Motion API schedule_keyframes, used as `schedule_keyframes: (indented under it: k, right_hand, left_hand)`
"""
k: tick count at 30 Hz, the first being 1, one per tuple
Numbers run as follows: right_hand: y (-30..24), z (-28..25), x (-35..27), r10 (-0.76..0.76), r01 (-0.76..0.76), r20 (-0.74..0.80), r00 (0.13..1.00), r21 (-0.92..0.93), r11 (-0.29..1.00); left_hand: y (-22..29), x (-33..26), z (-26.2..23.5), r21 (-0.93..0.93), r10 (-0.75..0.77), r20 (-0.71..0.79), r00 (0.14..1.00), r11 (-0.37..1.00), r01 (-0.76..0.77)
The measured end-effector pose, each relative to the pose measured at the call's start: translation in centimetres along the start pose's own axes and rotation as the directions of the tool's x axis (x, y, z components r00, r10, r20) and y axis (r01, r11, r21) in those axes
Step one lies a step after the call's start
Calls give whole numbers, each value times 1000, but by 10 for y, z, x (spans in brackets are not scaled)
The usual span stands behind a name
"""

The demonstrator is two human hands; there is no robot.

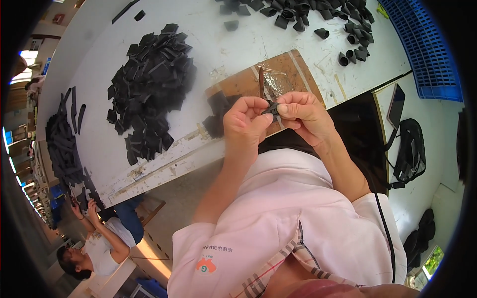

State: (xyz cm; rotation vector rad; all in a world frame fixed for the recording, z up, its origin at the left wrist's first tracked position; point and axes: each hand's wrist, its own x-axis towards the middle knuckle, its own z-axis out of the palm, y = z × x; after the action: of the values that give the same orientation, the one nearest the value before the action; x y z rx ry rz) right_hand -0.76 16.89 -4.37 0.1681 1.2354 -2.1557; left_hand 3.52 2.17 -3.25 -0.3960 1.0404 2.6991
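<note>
My left hand [246, 124] and my right hand [305, 113] meet in front of my chest, just over the near edge of the white table [99, 144]. Both pinch one small black piece [272, 108] between thumbs and fingertips; most of it is hidden by my fingers. Right behind my hands lies a brown board [293, 69] with a shiny patch. A few flat black pieces [217, 115] rest on the board's left part, beside my left hand.
A big heap of flat black pieces [149, 84] lies left of the board. Folded black pieces [318, 15] are piled at the far side. A blue crate [427, 44] stands far right. Black strips [62, 144] lie far left, where another person [94, 243] works.
</note>
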Motion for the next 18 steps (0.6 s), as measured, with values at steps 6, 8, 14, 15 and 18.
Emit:
schedule_keyframes:
  k: [6, 8, 14, 15, 18]
  right_hand:
    - [-9, 14, 3, 108, -148, 226, 968, 168, 975]
    - [-28, 26, 4, 77, -81, 185, 980, 18, 997]
    - [-68, 52, 24, -124, 236, 333, 935, -322, 917]
    - [-53, 40, 33, -72, 154, 325, 943, -235, 960]
    - [-43, 29, 37, -57, 147, 390, 919, -207, 967]
  left_hand:
    - [-7, -1, 14, 538, 501, -202, 841, 775, -332]
    - [14, 2, 8, 416, 388, -161, 907, 860, -294]
    - [51, 17, 4, -494, 37, 379, 925, 853, 169]
    - [47, 18, 3, -378, 40, 194, 980, 925, 37]
    - [30, 15, -6, -318, 91, 214, 973, 948, -18]
